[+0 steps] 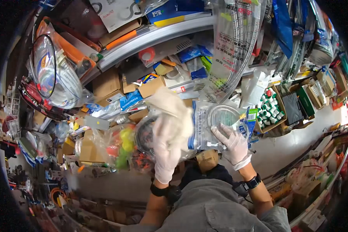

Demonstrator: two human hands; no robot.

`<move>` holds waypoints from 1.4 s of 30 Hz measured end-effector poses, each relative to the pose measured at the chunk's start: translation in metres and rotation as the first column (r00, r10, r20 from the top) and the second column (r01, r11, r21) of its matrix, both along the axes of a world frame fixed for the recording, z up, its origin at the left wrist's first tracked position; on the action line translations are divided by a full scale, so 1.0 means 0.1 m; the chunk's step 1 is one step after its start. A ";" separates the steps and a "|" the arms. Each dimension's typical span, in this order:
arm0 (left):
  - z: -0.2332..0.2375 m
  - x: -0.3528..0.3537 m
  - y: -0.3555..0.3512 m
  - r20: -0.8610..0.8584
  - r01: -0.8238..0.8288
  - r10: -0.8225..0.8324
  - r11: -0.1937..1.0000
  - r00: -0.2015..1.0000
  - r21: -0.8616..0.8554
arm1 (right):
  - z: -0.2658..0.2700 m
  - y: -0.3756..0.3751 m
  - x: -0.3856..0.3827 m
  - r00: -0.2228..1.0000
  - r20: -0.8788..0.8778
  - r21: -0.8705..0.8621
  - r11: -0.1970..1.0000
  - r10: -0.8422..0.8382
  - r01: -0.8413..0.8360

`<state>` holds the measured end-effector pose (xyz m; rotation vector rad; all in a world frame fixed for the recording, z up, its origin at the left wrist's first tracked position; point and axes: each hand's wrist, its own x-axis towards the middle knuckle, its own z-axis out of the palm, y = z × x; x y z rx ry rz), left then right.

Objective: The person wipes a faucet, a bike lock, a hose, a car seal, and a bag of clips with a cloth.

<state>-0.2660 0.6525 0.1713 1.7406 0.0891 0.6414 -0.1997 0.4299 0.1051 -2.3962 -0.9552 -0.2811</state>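
A pale cloth (170, 104), blurred by motion, is bunched in my gloved left hand (168, 143), in front of the shelf. My gloved right hand (232, 145) lies with its fingers spread on the lower right part of a clear plastic bag (203, 131). Inside that bag a coil of clear tubing (222, 112) shows, and the bag has a blue printed strip. Left of my left hand is another bagged dark coil (144, 135), partly hidden by the hand.
Bags with red and yellow-green items (123, 141) lie at the left. An open box of green-and-white rolls (270, 110) stands at the right. Long bagged hoses (236, 46) hang from above. A large bagged coil (60, 83) hangs at the upper left.
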 end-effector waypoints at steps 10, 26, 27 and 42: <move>-0.61 0.03 0.59 -0.449 0.264 0.054 0.745 0.892 0.613 | 0.30 0.16 -0.29 0.996 0.075 -0.015 0.998 -0.052 0.053; -0.40 -0.08 0.20 -0.181 0.183 -0.321 0.827 0.929 -0.531 | 0.43 0.92 -0.66 0.908 0.300 0.068 0.956 -0.291 0.284; -0.44 -0.09 0.21 -0.163 0.163 -0.288 0.833 0.944 -0.529 | 0.41 0.94 -0.67 0.916 0.291 0.053 0.961 -0.276 0.273; -0.21 -0.03 0.20 -0.151 0.034 -0.225 0.653 0.963 -0.757 | -0.03 0.65 -0.81 0.621 -0.741 0.672 0.298 0.255 0.678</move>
